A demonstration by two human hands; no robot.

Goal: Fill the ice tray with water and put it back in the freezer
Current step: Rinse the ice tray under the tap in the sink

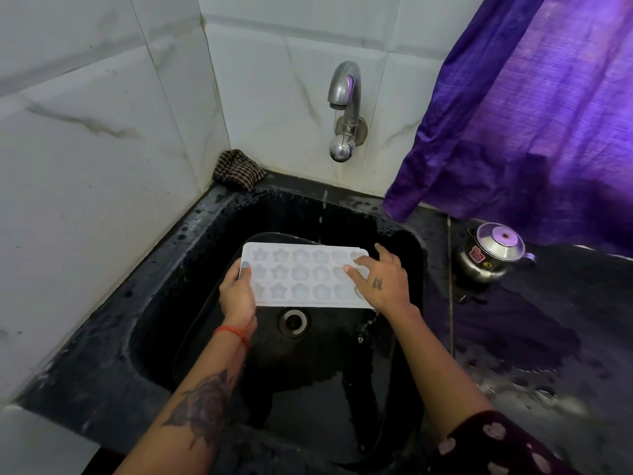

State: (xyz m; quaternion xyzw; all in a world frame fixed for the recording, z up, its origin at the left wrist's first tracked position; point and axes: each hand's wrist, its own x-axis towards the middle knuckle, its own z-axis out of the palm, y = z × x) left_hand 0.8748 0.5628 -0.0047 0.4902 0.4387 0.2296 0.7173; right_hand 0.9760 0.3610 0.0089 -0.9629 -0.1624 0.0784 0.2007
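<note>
White plastic ice tray with star- and round-shaped moulds [305,275] held level over black stone sink [164,269], just above steel drain [294,321]. Left hand [238,293] grasping tray's left short edge, thumb on top, fingers under. Right hand [383,279] at right end, fingers spread over rim and outer moulds; grip there looks like a light hold, underside hidden, so cannot tell how firm. Thin trickle from curved chrome wall tap [346,97] falling behind tray's far edge, not into moulds. Drops running off tray's near right corner. Water level in moulds hard to read; likely partly filled or being levelled.

Step judged: filling stage, around midway; freezer not in view.

Next move calls for: shifting tray under stream or keeping flat, avoiding tilt, steady two-handed carry.

Around: checked dark cloth [239,169] in sink corner, small steel kettle with lid [489,257] on wet black tabletop [548,337], purple curtain [531,114] hanging at right.
</note>
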